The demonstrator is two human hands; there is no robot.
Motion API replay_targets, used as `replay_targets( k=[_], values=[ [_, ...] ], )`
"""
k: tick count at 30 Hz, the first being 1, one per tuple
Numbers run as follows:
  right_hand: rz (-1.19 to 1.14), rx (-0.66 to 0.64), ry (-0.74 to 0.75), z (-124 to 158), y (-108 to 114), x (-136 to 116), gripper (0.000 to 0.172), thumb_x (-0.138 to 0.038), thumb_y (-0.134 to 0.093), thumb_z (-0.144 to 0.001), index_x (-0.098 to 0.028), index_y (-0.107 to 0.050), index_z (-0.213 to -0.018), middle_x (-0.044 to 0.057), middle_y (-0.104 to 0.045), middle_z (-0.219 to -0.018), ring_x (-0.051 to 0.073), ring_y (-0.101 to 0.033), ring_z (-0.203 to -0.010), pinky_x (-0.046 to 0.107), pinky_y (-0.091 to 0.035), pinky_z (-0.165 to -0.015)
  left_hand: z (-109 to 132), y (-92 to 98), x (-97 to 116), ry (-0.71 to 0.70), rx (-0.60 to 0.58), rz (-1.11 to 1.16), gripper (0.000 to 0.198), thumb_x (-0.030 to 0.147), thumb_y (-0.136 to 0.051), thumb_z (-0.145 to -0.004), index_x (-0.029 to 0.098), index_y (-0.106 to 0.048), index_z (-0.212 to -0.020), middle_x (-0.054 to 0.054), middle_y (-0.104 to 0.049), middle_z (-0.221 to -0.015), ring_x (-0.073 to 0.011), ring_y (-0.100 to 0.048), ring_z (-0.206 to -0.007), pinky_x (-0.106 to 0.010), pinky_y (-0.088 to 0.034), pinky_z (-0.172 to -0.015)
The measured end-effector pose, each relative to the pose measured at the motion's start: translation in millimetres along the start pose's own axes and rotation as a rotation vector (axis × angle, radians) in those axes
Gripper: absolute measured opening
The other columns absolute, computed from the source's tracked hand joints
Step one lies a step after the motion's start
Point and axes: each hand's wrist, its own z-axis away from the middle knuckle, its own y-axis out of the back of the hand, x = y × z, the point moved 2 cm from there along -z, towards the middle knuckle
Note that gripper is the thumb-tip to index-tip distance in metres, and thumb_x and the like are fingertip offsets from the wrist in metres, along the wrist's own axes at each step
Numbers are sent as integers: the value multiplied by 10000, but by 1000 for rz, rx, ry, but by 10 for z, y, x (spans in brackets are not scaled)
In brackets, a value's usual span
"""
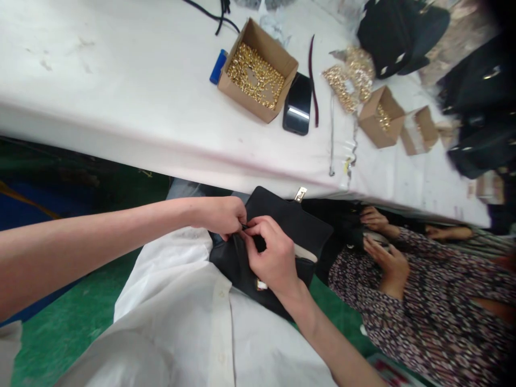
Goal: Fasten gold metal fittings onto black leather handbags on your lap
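A black handbag [288,215] lies on my lap with its flap folded open toward the table. A gold clasp [300,194] sits on the flap's edge, and a gold lock plate [261,285] shows on the bag's front. At the bag's left side my left hand [226,216] is closed, pinching a bit of black material. The fingertips of my right hand [274,252] meet it there in a pinch on the same dark edge. Whether this bit is a strap end or the bag's side edge is hidden by the fingers.
On the white table [121,97] stand a cardboard box [250,105] of gold hardware, a blue lighter [218,66], a phone [297,105], bagged gold parts [350,78] and smaller boxes [381,118]. Black bags [403,35] lie far right. A co-worker [403,317] sits at right.
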Motion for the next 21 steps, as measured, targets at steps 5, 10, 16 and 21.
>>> replay_targets(
  k=[5, 10, 16, 21],
  values=[
    [-42, -31, -26, -82, 60, -26, 132, -96, -703, -1037, -216, -679, -985, 66, -704, -1109, 256, -696, -1056, 428, -558, -905, 28, -11, -19, -1, 55, 38, 176, 142, -606, -807, 149, -750, -906, -69, -753, -821, -284, -787, -816, -319, -647, -659],
    [-50, -75, -53, -153, 101, -40, 162, -71, -738, -997, -220, -688, -957, 51, -716, -1063, 244, -698, -1013, 403, -560, -901, 60, -29, 12, 30, 86, 47, 154, 142, -592, -864, 156, -746, -861, -60, -752, -823, -278, -792, -843, -331, -673, -700],
    [-53, -81, -95, -177, 119, -37, 184, -52, -757, -962, -216, -677, -932, 40, -702, -1027, 235, -693, -984, 385, -559, -888, 31, -52, 52, 39, 124, -115, 204, 138, -559, -900, 183, -746, -833, -46, -760, -755, -259, -781, -753, -290, -568, -601],
    [-92, -49, -144, -161, 157, -12, 200, -60, -794, -928, -216, -687, -991, 24, -720, -1034, 226, -716, -994, 361, -577, -881, -20, -88, 59, -22, 208, -272, 196, 168, -552, -906, 197, -708, -792, -18, -734, -731, -201, -694, -695, -285, -440, -579]
  ],
)
